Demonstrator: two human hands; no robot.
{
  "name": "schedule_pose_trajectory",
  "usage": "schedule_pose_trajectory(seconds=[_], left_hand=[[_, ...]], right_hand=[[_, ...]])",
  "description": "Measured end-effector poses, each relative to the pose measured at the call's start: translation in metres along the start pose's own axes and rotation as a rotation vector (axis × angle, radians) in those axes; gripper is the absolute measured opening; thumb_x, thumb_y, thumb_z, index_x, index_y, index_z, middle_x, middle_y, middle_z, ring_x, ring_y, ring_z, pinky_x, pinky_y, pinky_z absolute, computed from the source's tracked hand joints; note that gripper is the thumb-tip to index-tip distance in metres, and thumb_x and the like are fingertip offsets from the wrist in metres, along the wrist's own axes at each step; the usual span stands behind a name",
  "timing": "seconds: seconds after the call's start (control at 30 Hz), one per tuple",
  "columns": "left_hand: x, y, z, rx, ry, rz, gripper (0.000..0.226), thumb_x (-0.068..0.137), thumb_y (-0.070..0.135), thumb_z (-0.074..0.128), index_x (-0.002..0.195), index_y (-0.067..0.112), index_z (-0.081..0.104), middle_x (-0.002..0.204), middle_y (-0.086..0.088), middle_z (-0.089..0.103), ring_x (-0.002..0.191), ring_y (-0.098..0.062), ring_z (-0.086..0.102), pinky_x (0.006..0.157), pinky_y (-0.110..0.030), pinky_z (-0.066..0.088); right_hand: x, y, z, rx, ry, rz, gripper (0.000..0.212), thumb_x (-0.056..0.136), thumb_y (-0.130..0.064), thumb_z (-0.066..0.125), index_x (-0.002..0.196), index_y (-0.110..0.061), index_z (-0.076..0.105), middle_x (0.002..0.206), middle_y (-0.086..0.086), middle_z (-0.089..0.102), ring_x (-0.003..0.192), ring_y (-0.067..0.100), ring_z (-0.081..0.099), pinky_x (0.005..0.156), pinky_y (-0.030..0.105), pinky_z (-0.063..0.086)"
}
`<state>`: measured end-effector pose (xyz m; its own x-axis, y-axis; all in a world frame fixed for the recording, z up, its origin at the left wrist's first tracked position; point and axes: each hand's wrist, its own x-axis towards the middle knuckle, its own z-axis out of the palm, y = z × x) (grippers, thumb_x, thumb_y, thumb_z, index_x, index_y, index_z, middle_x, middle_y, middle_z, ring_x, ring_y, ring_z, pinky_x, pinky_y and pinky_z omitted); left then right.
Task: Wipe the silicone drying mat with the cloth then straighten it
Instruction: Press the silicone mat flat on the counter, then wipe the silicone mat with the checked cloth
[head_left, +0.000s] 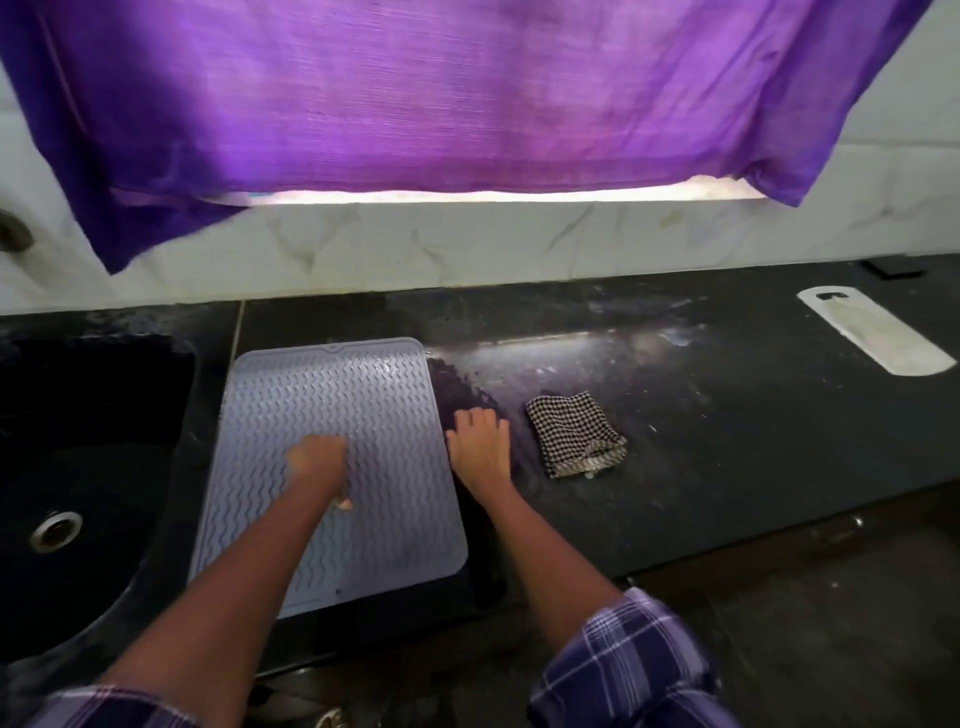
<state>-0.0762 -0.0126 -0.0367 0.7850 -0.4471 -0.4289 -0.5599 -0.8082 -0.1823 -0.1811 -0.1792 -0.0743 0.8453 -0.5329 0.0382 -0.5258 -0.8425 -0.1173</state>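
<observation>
A pale grey-blue rectangular silicone drying mat with a raised wavy pattern lies flat on the black stone tabletop, just right of the black sink basin and reaching nearly to the tabletop's front edge; its long sides run slightly askew to that edge. The left hand rests on the middle of the mat, fingers curled under into a loose fist that holds nothing visible, though motion blur softens the outline. The right hand lies flat on the tabletop, touching or just beside the mat's right edge, its fingers straight and spread. A folded black-and-white checked cloth sits on the tabletop near the right hand, apart from it and held by neither hand. Wet patches shine on the tabletop beside the mat's far right corner. Toward the tabletop's far right end lies a white oblong cutting board with a handle slot. A purple fabric curtain hangs above the white tiled back wall. Checked blue sleeves cover both upper arms.
</observation>
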Motion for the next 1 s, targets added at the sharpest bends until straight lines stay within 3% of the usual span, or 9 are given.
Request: schedule_pose_trajectory(seconds=[0.17,0.33,0.43,0.57,0.63,0.7,0.8,0.9,1.0], left_hand=[[0.002,0.006,0.007,0.023,0.062,-0.021,0.066,0.075,0.032,0.080,0.131,0.013,0.051,0.137,-0.003,0.052,0.132,-0.017,0.046,0.103,-0.028,0.044],[0.007,0.005,0.009,0.025,0.024,-0.036,0.071,0.073,0.038,0.081,0.132,0.015,0.048,0.137,-0.002,0.051,0.132,-0.017,0.043,0.104,-0.032,0.043],[0.004,-0.001,0.006,0.107,0.027,-0.015,0.080,0.072,0.052,0.076,0.137,0.019,0.042,0.141,-0.001,0.046,0.136,-0.019,0.038,0.111,-0.041,0.034],[0.002,-0.026,0.004,0.027,0.066,0.011,0.067,0.080,0.049,0.070,0.135,0.018,0.046,0.137,-0.003,0.049,0.132,-0.019,0.042,0.106,-0.034,0.039],[-0.001,-0.045,-0.001,0.010,0.128,0.005,0.047,0.089,0.038,0.062,0.130,0.016,0.052,0.133,-0.004,0.053,0.132,-0.019,0.042,0.102,-0.030,0.040],[-0.001,-0.069,-0.003,-0.020,0.168,-0.021,0.032,0.095,0.026,0.052,0.125,0.016,0.058,0.130,-0.004,0.057,0.131,-0.018,0.042,0.099,-0.030,0.041],[0.003,-0.109,-0.002,-0.057,0.193,-0.066,0.030,0.098,0.015,0.043,0.123,0.016,0.060,0.127,-0.005,0.058,0.128,-0.019,0.046,0.100,-0.030,0.042],[0.017,-0.149,0.006,-0.091,0.176,-0.086,0.030,0.097,0.013,0.045,0.122,0.017,0.061,0.124,-0.005,0.060,0.126,-0.021,0.047,0.099,-0.032,0.043],[0.046,-0.187,0.009,-0.185,0.156,-0.049,0.034,0.093,0.019,0.057,0.127,0.018,0.057,0.127,-0.003,0.059,0.127,-0.022,0.043,0.100,-0.035,0.042]], right_hand=[[0.003,0.085,-0.016,-0.088,-0.031,0.484,0.041,0.092,-0.027,0.052,0.126,-0.005,0.050,0.128,0.015,0.055,0.120,0.029,0.049,0.094,0.038,0.045],[0.017,0.116,-0.025,0.009,-0.032,0.526,0.030,0.096,-0.006,0.042,0.119,-0.001,0.060,0.127,0.019,0.059,0.120,0.034,0.054,0.093,0.042,0.051],[0.027,0.105,-0.048,0.221,0.139,0.545,0.032,0.092,-0.018,0.049,0.118,-0.001,0.055,0.122,0.018,0.059,0.116,0.034,0.054,0.088,0.041,0.049],[0.053,0.056,-0.085,0.620,0.269,0.385,0.026,0.084,-0.021,0.063,0.102,-0.002,0.063,0.101,0.016,0.069,0.093,0.029,0.064,0.071,0.033,0.047],[0.068,0.023,-0.097,0.870,0.233,0.340,0.028,0.081,-0.025,0.071,0.092,0.000,0.066,0.092,0.017,0.072,0.081,0.023,0.064,0.066,0.031,0.046],[0.079,-0.013,-0.099,1.181,0.124,0.349,0.029,0.079,-0.023,0.075,0.096,0.000,0.068,0.092,0.016,0.071,0.081,0.022,0.065,0.072,0.034,0.054],[0.094,-0.068,-0.088,1.464,-0.090,0.331,0.027,0.081,-0.008,0.072,0.106,-0.001,0.064,0.103,0.019,0.068,0.079,0.022,0.066,0.076,0.036,0.057],[0.114,-0.117,-0.075,1.262,-0.230,0.273,0.033,0.083,-0.002,0.065,0.116,-0.003,0.058,0.116,0.017,0.066,0.099,0.028,0.065,0.089,0.037,0.053],[0.131,-0.160,-0.063,0.889,-0.105,0.084,0.022,0.083,-0.003,0.061,0.102,-0.011,0.052,0.103,0.014,0.066,0.098,0.026,0.062,0.076,0.029,0.045]])
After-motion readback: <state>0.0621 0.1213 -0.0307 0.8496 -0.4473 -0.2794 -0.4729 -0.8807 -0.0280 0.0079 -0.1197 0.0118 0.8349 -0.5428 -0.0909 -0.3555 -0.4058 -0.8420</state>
